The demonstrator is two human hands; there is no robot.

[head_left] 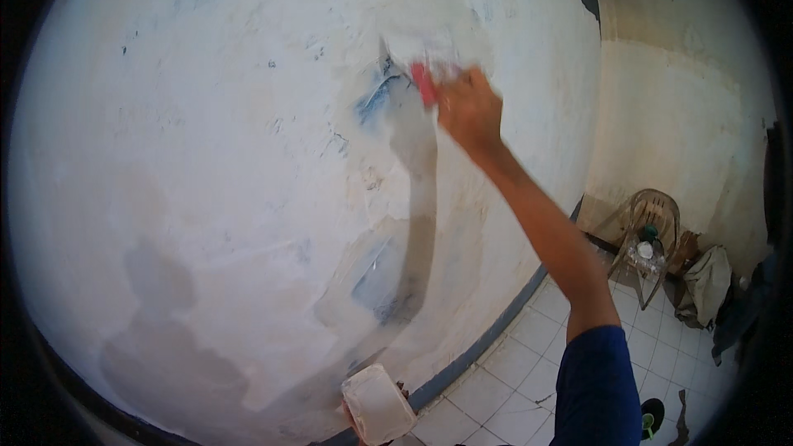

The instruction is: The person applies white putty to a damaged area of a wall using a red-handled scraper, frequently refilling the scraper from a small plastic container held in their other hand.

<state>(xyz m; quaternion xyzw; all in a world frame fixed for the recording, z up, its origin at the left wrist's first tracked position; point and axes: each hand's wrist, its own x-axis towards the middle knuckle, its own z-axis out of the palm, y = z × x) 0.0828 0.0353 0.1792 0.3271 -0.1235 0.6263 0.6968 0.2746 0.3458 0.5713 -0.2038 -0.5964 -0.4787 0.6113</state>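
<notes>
My right hand (469, 114) is raised against the white plastered wall (231, 157), its fingers closed round a red-handled putty knife (423, 83), slightly blurred. The knife meets the wall beside a bluish, roughly coated patch (373, 103). A second bluish patch (372, 281) lies lower down, crossed by my arm's shadow. At the bottom centre my left hand (353, 419) grips a pale rectangular container (378, 400), which hides most of that hand.
A plastic chair (661, 211) with small items on it stands in the right corner, beside a pale cloth (706, 281). The white tiled floor (512, 380) meets the wall at a dark skirting band (462, 363). A dark sandal (652, 417) lies at lower right.
</notes>
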